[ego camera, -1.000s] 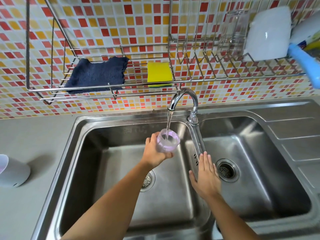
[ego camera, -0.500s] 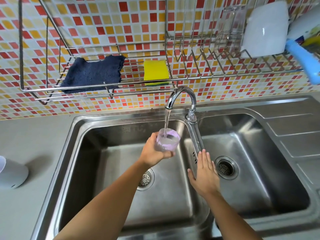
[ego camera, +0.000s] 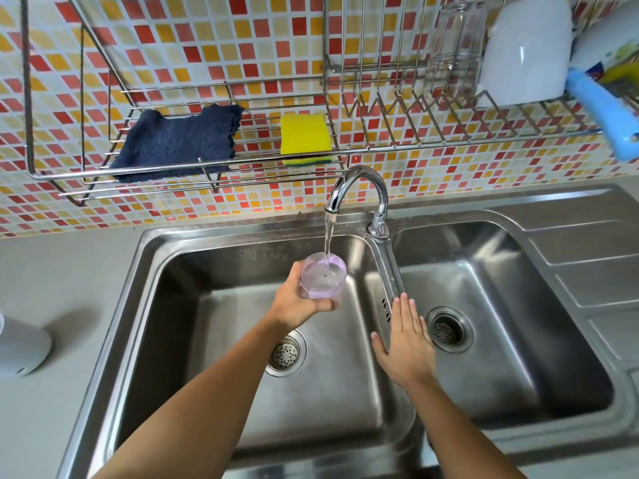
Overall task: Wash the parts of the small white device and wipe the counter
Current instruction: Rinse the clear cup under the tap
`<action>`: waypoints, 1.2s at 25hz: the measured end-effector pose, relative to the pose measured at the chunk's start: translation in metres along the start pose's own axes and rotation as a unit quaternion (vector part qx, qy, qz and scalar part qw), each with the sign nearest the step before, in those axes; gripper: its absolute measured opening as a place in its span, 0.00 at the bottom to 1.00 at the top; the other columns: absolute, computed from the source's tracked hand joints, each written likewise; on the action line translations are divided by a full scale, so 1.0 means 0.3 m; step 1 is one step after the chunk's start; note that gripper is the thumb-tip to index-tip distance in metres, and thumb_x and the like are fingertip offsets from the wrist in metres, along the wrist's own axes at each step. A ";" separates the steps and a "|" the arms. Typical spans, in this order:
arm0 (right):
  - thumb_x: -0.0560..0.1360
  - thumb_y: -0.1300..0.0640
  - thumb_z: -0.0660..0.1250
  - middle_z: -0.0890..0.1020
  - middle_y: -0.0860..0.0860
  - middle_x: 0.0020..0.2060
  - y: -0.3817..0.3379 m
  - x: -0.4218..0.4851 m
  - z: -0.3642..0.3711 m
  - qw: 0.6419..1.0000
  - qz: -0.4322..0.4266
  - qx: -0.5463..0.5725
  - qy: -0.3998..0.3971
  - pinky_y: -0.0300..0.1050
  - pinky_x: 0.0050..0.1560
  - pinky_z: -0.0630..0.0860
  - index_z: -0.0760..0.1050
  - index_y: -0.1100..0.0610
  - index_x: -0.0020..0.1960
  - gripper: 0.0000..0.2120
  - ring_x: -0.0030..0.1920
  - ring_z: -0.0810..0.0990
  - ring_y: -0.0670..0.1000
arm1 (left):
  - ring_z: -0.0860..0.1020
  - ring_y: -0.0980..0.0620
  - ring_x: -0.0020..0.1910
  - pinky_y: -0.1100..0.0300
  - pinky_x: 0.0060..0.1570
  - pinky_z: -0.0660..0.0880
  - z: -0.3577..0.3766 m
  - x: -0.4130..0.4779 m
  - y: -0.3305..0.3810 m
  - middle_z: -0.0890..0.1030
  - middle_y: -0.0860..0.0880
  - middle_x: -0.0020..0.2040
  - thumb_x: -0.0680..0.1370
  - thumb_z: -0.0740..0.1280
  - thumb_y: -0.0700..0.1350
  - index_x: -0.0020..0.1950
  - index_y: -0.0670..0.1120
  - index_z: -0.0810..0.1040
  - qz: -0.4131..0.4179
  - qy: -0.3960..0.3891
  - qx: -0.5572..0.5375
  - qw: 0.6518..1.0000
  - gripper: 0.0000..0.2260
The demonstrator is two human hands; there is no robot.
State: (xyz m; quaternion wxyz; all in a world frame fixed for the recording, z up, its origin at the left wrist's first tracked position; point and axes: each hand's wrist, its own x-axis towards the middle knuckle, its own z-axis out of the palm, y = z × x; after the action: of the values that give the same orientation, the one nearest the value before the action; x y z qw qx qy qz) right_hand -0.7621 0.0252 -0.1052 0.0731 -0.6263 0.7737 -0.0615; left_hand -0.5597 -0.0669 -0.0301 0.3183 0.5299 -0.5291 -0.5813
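Observation:
My left hand (ego camera: 297, 302) grips a small clear purple cup (ego camera: 323, 276) upright over the left sink basin (ego camera: 214, 357). Water runs from the chrome tap (ego camera: 359, 188) straight into the cup, which is nearly full. My right hand (ego camera: 406, 340) lies flat with fingers spread on the divider between the two basins, holding nothing. The small white device (ego camera: 20, 350) stands on the grey counter (ego camera: 62, 278) at the far left, partly cut off by the frame edge.
A wire rack (ego camera: 207, 167) on the tiled wall holds a dark blue cloth (ego camera: 176, 143) and a yellow sponge (ego camera: 304, 138). Its right part carries a clear glass (ego camera: 456, 46), a white dish (ego camera: 525, 53) and a blue-handled tool (ego camera: 605, 112). The right basin (ego camera: 511, 340) has a drain.
The cup has filled further under the running water. Both hands have stayed almost where they were; only the view has shifted slightly.

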 end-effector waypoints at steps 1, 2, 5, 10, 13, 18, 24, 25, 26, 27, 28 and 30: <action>0.71 0.39 0.44 0.51 0.56 0.75 0.001 0.000 0.000 1.000 0.000 0.003 0.001 0.48 0.72 0.46 0.48 0.62 0.75 0.39 0.75 0.49 0.53 | 0.78 0.53 0.54 0.58 0.54 0.77 -0.003 0.002 0.002 0.79 0.53 0.56 0.59 0.79 0.36 0.61 0.56 0.71 0.006 0.002 0.005 1.000 0.35; 0.71 0.39 0.43 0.50 0.56 0.76 0.002 0.000 -0.002 1.000 -0.001 0.002 0.001 0.48 0.72 0.45 0.47 0.62 0.75 0.39 0.75 0.48 0.53 | 0.78 0.55 0.53 0.59 0.54 0.77 -0.004 0.005 0.005 0.79 0.54 0.55 0.60 0.79 0.35 0.61 0.55 0.71 0.010 0.008 0.009 1.000 0.35; 0.71 0.38 0.41 0.48 0.55 0.76 0.003 -0.002 -0.006 1.000 -0.008 0.001 -0.004 0.47 0.72 0.43 0.45 0.62 0.75 0.40 0.75 0.46 0.53 | 0.78 0.63 0.47 0.63 0.49 0.77 -0.004 0.014 0.020 0.79 0.54 0.53 0.60 0.79 0.34 0.61 0.53 0.72 0.008 0.014 0.011 1.000 0.34; 0.71 0.39 0.44 0.51 0.56 0.75 -0.001 -0.002 -0.004 1.000 -0.003 0.002 0.003 0.48 0.72 0.46 0.48 0.62 0.75 0.40 0.75 0.48 0.53 | 0.77 0.58 0.47 0.62 0.49 0.76 -0.015 0.012 0.011 0.80 0.52 0.53 0.59 0.80 0.35 0.60 0.53 0.74 0.002 0.003 0.035 0.999 0.33; 0.71 0.39 0.44 0.51 0.56 0.75 0.002 0.001 -0.004 1.000 -0.004 0.002 0.002 0.48 0.72 0.46 0.48 0.62 0.75 0.39 0.75 0.49 0.53 | 0.78 0.54 0.50 0.60 0.52 0.77 -0.029 0.027 0.014 0.80 0.53 0.54 0.58 0.81 0.38 0.59 0.56 0.74 0.005 0.000 0.052 0.999 0.34; 0.71 0.39 0.46 0.52 0.56 0.75 -0.001 0.000 -0.006 1.000 0.000 -0.001 0.009 0.49 0.71 0.47 0.49 0.63 0.75 0.39 0.75 0.50 0.54 | 0.78 0.52 0.54 0.53 0.56 0.77 -0.059 0.038 0.020 0.81 0.56 0.52 0.56 0.82 0.43 0.57 0.59 0.76 0.002 -0.004 0.103 0.995 0.33; 0.71 0.38 0.43 0.49 0.55 0.76 0.002 0.001 -0.005 1.000 -0.004 0.004 0.003 0.48 0.72 0.44 0.45 0.62 0.75 0.40 0.75 0.46 0.52 | 0.78 0.51 0.55 0.52 0.57 0.77 -0.064 0.039 0.030 0.80 0.55 0.55 0.53 0.82 0.48 0.59 0.59 0.75 -0.002 -0.013 0.125 0.992 0.36; 0.71 0.38 0.43 0.49 0.55 0.76 0.003 0.001 -0.004 1.000 -0.005 0.003 0.005 0.48 0.72 0.45 0.45 0.62 0.75 0.40 0.75 0.46 0.52 | 0.78 0.51 0.55 0.52 0.57 0.77 -0.067 0.036 0.031 0.80 0.55 0.55 0.53 0.82 0.48 0.59 0.59 0.74 -0.002 -0.010 0.124 0.992 0.37; 0.71 0.38 0.43 0.49 0.55 0.76 0.002 0.001 -0.001 1.000 -0.006 0.000 0.003 0.48 0.72 0.44 0.45 0.62 0.75 0.40 0.75 0.46 0.52 | 0.78 0.51 0.55 0.53 0.57 0.77 -0.072 0.036 0.031 0.80 0.55 0.55 0.53 0.82 0.48 0.60 0.59 0.74 -0.003 -0.008 0.124 0.992 0.37; 0.71 0.38 0.43 0.48 0.55 0.76 0.003 0.002 0.002 1.000 -0.007 -0.004 0.000 0.48 0.72 0.44 0.44 0.62 0.75 0.40 0.75 0.45 0.52 | 0.78 0.51 0.55 0.53 0.57 0.77 -0.077 0.035 0.030 0.80 0.55 0.55 0.53 0.82 0.47 0.60 0.59 0.74 -0.001 -0.007 0.127 0.992 0.37; 0.71 0.38 0.43 0.48 0.55 0.76 0.004 0.002 0.004 1.000 -0.006 -0.003 0.002 0.47 0.72 0.43 0.44 0.62 0.75 0.40 0.75 0.45 0.52 | 0.78 0.51 0.55 0.54 0.56 0.77 -0.081 0.036 0.030 0.80 0.55 0.55 0.54 0.82 0.46 0.60 0.59 0.75 0.002 -0.004 0.134 0.991 0.36; 0.72 0.38 0.42 0.49 0.54 0.76 0.003 0.003 0.005 1.000 -0.005 0.011 0.009 0.47 0.72 0.44 0.45 0.61 0.75 0.39 0.75 0.46 0.51 | 0.78 0.51 0.54 0.56 0.54 0.77 -0.088 0.034 0.032 0.79 0.54 0.55 0.55 0.82 0.44 0.59 0.58 0.74 0.004 0.002 0.147 0.989 0.35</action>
State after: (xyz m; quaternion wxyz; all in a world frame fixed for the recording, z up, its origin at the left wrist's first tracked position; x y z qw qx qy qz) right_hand -0.7628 0.0244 -0.1067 0.0729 -0.6286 0.7706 -0.0755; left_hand -0.5386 -0.0861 -0.0207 0.2403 0.5700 -0.6104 -0.4947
